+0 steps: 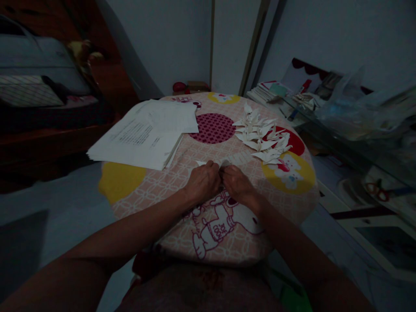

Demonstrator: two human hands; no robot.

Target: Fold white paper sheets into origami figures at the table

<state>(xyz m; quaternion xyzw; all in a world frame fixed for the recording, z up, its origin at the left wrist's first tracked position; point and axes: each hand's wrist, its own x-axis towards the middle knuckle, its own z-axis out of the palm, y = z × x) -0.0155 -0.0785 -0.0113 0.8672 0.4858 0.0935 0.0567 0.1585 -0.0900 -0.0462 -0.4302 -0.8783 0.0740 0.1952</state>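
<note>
Over the middle of the round cloth-covered table (182, 151), my left hand (205, 180) and my right hand (237, 181) meet with their fingers closed. Both pinch a small piece of white paper (225, 164), which shows above the knuckles; its exact shape is mostly hidden behind my fingers. Off to the right of my hands lies a cluster of folded paper cranes (261, 134), several of them close together. A thick stack of printed paper sheets (139, 134) rests on the table's left side, with smaller sheets on top.
At the right, a glass shelf (344, 143) holds papers, plastic bags (354, 108) and orange-handled scissors (377, 190). Wooden furniture (110, 86) with a bag and bedding stands at the left. A red item (179, 86) sits behind the table.
</note>
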